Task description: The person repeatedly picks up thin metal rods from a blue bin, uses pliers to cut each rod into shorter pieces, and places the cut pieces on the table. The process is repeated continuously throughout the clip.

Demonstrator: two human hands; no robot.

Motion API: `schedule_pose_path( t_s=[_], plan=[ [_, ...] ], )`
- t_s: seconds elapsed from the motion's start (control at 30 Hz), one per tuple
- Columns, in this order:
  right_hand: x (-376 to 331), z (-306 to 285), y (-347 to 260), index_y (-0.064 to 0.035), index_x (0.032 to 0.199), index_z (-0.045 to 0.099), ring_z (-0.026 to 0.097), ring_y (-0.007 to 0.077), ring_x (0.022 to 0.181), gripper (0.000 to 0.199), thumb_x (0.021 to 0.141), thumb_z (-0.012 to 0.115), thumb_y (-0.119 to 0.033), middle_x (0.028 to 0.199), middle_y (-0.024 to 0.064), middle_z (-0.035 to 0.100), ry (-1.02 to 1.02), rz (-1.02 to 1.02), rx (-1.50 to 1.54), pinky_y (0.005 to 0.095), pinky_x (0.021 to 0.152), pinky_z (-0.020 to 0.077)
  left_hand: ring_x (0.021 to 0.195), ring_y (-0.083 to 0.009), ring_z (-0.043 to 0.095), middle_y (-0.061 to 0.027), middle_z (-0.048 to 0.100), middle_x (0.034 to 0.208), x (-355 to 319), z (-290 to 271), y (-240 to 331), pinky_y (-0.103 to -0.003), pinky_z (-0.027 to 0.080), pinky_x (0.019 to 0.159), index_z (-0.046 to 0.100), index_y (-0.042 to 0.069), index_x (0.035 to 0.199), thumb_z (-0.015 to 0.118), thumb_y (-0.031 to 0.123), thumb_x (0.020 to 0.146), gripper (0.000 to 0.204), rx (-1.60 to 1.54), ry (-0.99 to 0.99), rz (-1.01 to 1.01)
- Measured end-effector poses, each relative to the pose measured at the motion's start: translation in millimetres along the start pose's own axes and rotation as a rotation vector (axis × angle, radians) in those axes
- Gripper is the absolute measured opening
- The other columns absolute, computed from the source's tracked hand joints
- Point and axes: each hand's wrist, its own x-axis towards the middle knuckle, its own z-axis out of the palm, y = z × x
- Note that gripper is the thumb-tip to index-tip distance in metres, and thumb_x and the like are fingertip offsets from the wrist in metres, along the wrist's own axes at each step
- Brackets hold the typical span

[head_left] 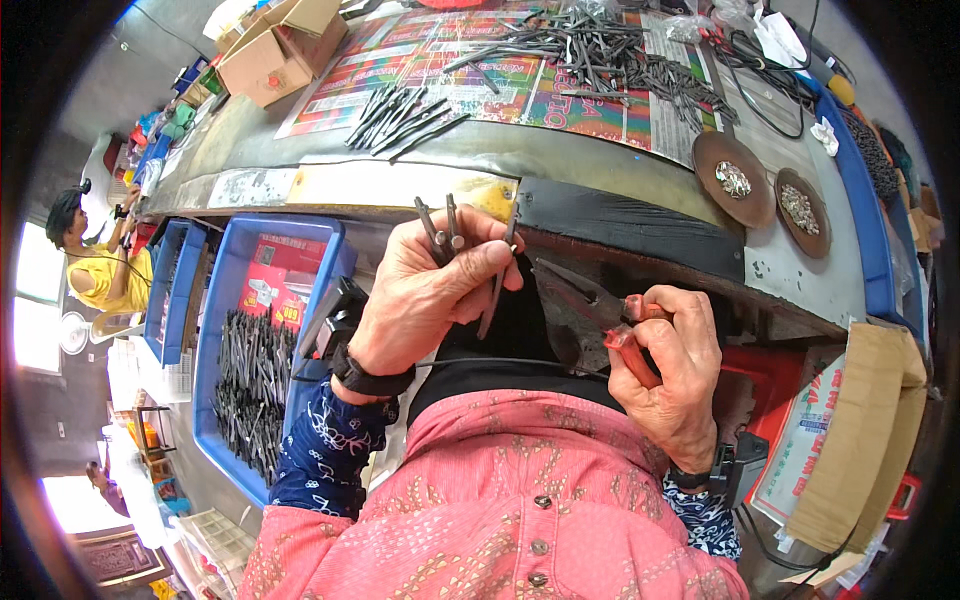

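In my left hand [420, 290], closed, are several thin dark metal pieces [452, 222] whose ends stick up past the fingers. One flat dark strip [492, 305] is pinched upright between thumb and fingertips, with a small pale spot near the thumb tip. My right hand [675, 375] is wrapped round the red handles of a pair of pliers [590, 300]. The dark jaws point left toward the strip and stay apart from it. Both hands are above my lap, just in front of the table edge [400, 185].
A blue bin [210, 400] of dark strips stands at left. On the table lie a small bundle of strips [400, 120], a larger heap [600, 50] and two brown dishes [707, 170] of small shiny parts. Cardboard [860, 430] stands at right. Another person [115, 270] sits far left.
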Motion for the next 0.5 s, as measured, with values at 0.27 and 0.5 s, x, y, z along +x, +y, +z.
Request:
schedule_pose_path(
  t_s=[0.27, 0.5],
  plan=[
    [-2, -9, -12, -0.0059, 0.086, 0.062, 0.057, 0.0291, 0.092, 0.024, 0.067, 0.076, -0.01, 0.101, 0.011, 0.057, -0.041, -0.113, -0.176, 0.045, 0.082, 0.0399, 0.041, -0.0029, 0.035, -0.0124, 0.068, 0.08, -19, -1, -4, -0.018, 0.025, 0.038, 0.059, 0.004, 0.107, 0.06, 0.01, 0.099, 0.01, -0.221, -0.077, -0.133],
    [-3, -14, -14, -0.0051, 0.085, 0.057, 0.056, 0.0309, 0.093, 0.027, 0.064, 0.073, -0.006, 0.103, 0.0133, 0.057, -0.061, -0.141, -0.208, 0.046, 0.084, 0.0397, 0.039, -0.0027, 0.034, -0.0129, 0.069, 0.079, -25, 1, -3, -0.019, 0.022, 0.037, 0.059, 0.004, 0.106, 0.06, 0.01, 0.098, 0.009, -0.213, -0.092, -0.17]
  ],
)
